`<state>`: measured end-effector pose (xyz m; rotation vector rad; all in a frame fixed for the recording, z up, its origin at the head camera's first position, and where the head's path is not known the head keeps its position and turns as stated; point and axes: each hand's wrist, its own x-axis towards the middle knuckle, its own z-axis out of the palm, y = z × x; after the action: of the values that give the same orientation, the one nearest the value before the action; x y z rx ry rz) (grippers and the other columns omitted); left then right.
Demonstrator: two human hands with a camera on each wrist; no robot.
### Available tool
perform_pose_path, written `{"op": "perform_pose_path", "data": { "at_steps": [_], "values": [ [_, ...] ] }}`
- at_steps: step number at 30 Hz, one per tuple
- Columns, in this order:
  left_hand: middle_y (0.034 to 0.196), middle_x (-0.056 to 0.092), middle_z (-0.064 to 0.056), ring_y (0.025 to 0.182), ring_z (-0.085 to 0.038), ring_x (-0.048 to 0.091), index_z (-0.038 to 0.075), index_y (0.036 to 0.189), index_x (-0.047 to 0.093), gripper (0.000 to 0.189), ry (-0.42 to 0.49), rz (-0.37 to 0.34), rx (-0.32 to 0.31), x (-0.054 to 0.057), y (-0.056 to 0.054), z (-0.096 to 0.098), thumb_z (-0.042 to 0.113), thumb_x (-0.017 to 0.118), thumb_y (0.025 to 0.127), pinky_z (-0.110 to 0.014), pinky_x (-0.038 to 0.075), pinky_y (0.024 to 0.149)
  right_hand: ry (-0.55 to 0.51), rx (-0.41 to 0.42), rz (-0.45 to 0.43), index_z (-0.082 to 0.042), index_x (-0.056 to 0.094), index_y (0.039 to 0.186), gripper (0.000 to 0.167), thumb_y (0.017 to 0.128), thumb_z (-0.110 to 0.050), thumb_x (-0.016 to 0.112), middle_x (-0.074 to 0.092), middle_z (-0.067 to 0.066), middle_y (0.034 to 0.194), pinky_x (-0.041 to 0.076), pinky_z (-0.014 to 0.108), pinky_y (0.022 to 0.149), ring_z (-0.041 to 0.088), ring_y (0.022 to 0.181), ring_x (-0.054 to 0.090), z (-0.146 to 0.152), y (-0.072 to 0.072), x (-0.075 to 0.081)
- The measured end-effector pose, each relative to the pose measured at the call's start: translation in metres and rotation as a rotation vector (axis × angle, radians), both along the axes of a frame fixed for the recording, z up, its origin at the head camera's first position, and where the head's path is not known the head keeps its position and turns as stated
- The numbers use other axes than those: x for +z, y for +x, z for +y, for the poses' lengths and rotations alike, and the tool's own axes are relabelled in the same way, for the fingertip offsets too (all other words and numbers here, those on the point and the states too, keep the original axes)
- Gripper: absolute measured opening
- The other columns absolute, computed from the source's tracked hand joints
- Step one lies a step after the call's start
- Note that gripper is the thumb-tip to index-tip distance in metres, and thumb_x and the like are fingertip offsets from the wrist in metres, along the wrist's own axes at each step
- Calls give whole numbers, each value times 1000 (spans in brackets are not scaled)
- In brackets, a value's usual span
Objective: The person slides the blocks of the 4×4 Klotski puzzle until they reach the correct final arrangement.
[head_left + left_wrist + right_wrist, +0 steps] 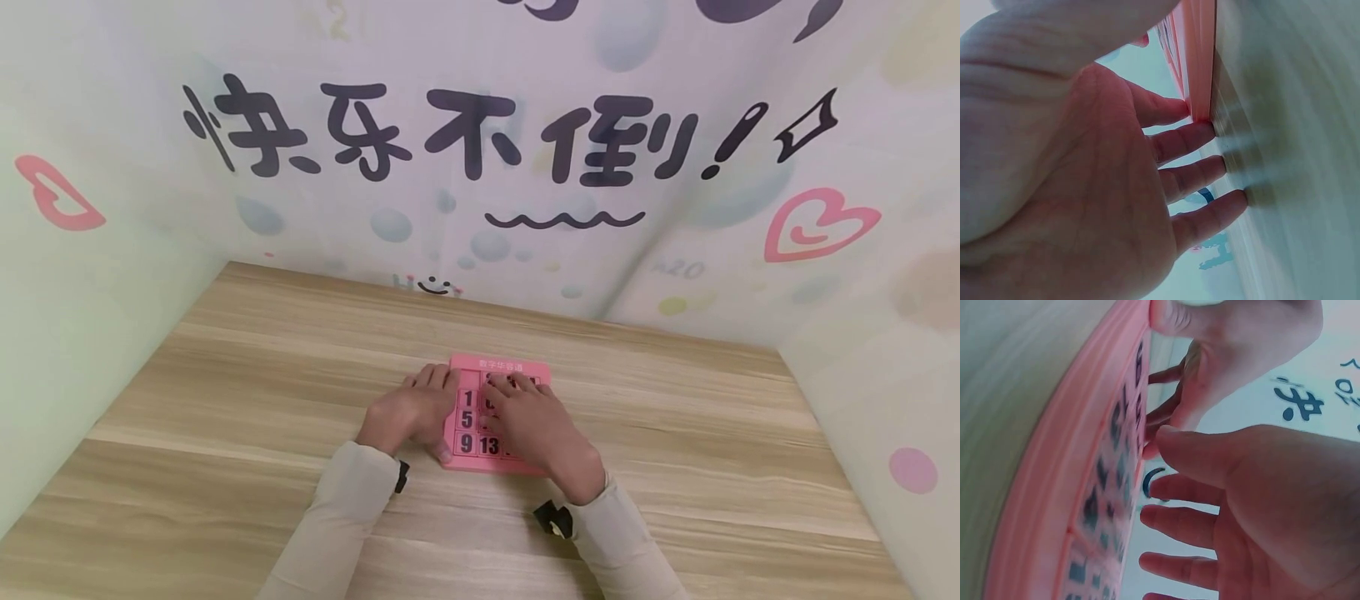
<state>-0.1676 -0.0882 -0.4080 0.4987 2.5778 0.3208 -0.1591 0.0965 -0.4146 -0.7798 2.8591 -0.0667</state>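
Note:
A pink number sliding puzzle (pixel 498 465) lies flat on the table, with white characters along its far border. Tiles 1, 5, 9 and 13 are readable, and the far-left slot is bare pink. My left hand (pixel 420 407) rests along the puzzle's left side, thumb at the near left corner. In the left wrist view, its index fingertip touches the pink side wall (pixel 1199 69), and its other fingers (pixel 1194 178) reach down to the table. My right hand (pixel 531 421) is over the right part of the tiles, covering many of them, fingers (pixel 1179 525) extended.
The wood-grain table (pixel 675 433) extends around the puzzle on all sides. Behind it hangs a white printed cloth (pixel 450 217) with large dark characters and hearts. Pale side walls (pixel 75 317) border the table left and right. Black straps (pixel 553 518) circle both wrists.

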Motion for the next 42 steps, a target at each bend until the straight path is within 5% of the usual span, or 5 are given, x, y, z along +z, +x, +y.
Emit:
{"op": "perform_pose_path", "data": {
  "at_steps": [10, 21, 42],
  "values": [
    [162, 18, -19, 151, -33, 15, 0, 158, 11, 123, -32, -12, 1, -5, -2, 1, 41, 87, 70, -45, 16, 125, 84, 131, 77, -18, 58, 141, 41, 101, -30, 55, 52, 3, 149, 37, 55, 114, 34, 143, 40, -11, 16, 5],
    [163, 15, -19, 152, -34, 12, 1, 158, 10, 126, -29, -1, 0, -11, -4, 1, 44, 87, 68, -47, 15, 125, 132, 121, 74, -18, 55, 143, 43, 101, -28, 53, 50, 2, 150, 38, 54, 114, 31, 141, 42, -17, 20, 2],
    [161, 18, -22, 150, -36, 16, -3, 157, 13, 124, -16, -7, -14, -1, -2, 0, 43, 87, 68, -49, 18, 124, 127, 74, 47, -14, 53, 144, 50, 101, -39, 53, 49, 4, 151, 34, 50, 118, 34, 143, 40, -21, 21, -2]
  ]
}}
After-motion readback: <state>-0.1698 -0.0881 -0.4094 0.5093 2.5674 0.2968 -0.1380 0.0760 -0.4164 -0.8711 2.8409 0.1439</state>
